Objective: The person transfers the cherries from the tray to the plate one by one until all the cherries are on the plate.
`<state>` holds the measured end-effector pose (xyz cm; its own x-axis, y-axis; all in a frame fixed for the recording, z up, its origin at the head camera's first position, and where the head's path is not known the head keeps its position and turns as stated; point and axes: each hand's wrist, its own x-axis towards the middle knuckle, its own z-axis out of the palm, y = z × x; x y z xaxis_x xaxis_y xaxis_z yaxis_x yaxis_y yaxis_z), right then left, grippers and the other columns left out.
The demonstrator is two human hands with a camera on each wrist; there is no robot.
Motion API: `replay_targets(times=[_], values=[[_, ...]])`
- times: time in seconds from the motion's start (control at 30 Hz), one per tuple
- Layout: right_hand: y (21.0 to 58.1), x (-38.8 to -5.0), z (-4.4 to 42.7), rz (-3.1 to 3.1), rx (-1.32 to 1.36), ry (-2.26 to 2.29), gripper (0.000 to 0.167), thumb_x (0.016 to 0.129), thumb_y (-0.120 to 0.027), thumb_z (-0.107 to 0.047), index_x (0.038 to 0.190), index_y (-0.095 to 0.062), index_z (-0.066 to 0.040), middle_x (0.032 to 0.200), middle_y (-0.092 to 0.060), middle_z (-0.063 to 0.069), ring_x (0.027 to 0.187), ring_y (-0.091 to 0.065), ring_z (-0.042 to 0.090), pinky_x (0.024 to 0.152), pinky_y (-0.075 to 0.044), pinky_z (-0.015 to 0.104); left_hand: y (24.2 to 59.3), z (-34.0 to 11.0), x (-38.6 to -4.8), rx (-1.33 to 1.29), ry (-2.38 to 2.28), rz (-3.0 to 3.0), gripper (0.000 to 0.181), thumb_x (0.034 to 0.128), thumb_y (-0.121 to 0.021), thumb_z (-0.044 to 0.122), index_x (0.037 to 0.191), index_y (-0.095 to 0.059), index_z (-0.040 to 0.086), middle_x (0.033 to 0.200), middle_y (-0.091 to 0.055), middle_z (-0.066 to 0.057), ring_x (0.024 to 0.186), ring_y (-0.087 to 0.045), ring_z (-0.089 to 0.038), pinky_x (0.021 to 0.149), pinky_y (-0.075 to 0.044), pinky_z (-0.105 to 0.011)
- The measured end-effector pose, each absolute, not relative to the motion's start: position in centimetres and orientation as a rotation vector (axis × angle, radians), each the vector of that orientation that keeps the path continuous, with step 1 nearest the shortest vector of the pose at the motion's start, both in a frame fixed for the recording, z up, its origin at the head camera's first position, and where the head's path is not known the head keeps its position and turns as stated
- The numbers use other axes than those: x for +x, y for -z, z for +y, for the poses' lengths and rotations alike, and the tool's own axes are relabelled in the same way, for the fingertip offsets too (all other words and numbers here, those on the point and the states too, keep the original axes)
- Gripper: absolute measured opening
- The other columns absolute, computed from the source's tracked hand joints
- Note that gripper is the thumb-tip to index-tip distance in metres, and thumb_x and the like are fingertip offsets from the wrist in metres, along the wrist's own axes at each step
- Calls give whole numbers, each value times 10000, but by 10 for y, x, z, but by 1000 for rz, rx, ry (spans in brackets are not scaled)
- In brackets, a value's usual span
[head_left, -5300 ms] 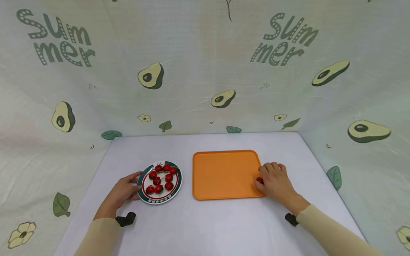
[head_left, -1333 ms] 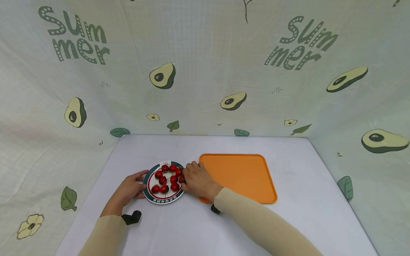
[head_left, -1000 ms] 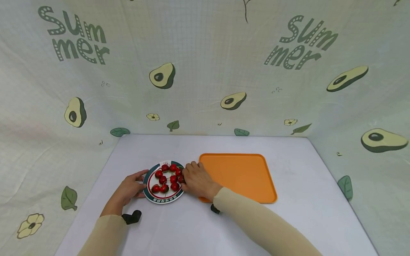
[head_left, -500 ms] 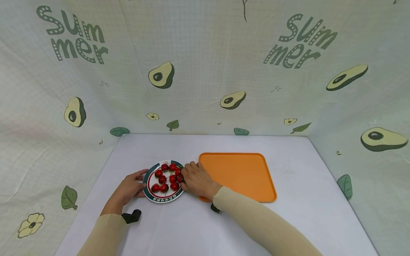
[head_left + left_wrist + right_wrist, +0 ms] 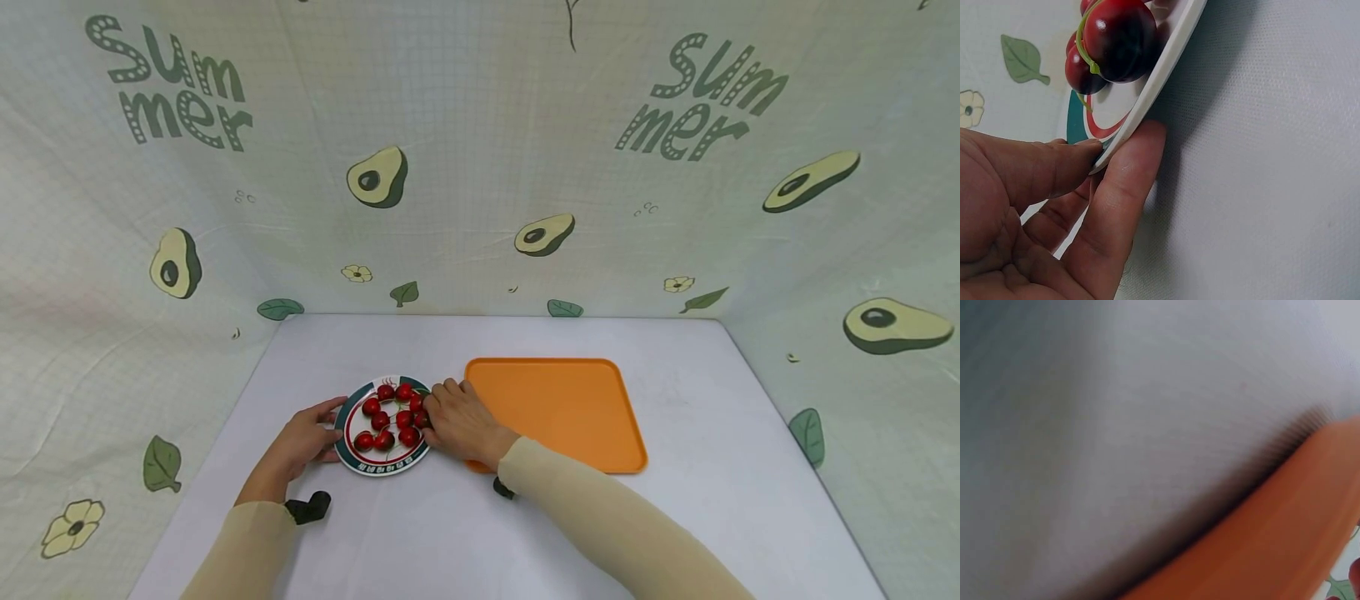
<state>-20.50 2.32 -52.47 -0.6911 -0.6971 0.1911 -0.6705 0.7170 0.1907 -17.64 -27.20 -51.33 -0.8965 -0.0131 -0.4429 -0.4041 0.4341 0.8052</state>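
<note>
In the head view my left hand [image 5: 303,437] holds the left rim of a white plate [image 5: 347,457] with a green and red border. The left wrist view shows its thumb on top of the rim [image 5: 1157,75] and a finger underneath. Several red cherries [image 5: 384,440] with green stems lie on the plate. My right hand [image 5: 465,423] is at the plate's right edge, fingers curled about a cherry [image 5: 422,419] that is partly covered. Its fingertips are hidden in the head view, and the hand does not show in the right wrist view.
An orange rectangular tray [image 5: 558,412] lies right of the plate, with my right hand and wrist over its left edge. The white table [image 5: 420,533] ends at a hanging cloth [image 5: 465,108] printed with avocados. Each wrist carries a black camera.
From the tray's right edge, the right hand has travelled left with a cherry to the plate's right side, then stayed nearly still. The left hand keeps its hold on the plate.
</note>
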Motion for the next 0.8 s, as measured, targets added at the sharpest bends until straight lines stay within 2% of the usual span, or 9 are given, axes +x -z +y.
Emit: replay_targets(times=[0.17,0.37,0.5,0.67,0.8], values=[[525,-205,24,-2689,1084,172,391,1037,-570,-520,1136,-661,-153,987,-567,-17,942,-464,181,830,-376,317,514,-272,-178,-361,-1442,2316,681,1009,-599,-3,1638,-376,135,1503,-382,-269,796,-653,-199,702,-615,-310],[522,-203,28,-2683,1070,126,384,1028,-589,-516,1111,-665,-149,968,-558,-8,918,-446,185,802,-334,313,514,-270,-179,-378,-1428,2329,676,1008,-593,-9,1635,-377,121,1495,-396,-279,802,-659,-195,695,-614,-315],[516,-201,37,-2705,1038,92,407,1029,-588,-520,1178,-671,-150,1049,-588,-4,987,-467,190,841,-364,331,514,-271,-177,-389,-1382,2369,693,996,-600,-7,1637,-363,105,1475,-412,-289,805,-648,-195,688,-607,-314],[506,-198,61,-2752,983,-36,444,1030,-606,-496,1268,-638,-123,1154,-600,23,1066,-477,209,906,-397,371,511,-275,-174,-393,-1301,2420,712,995,-612,15,1643,-322,72,1437,-443,-301,813,-646,-190,697,-606,-305],[503,-195,94,-2749,912,-145,472,1025,-625,-464,1310,-615,-88,1201,-615,69,1082,-508,259,923,-414,416,502,-281,-170,-379,-1128,2531,693,1007,-603,71,1636,-312,42,1437,-469,-325,854,-665,-221,747,-612,-341]])
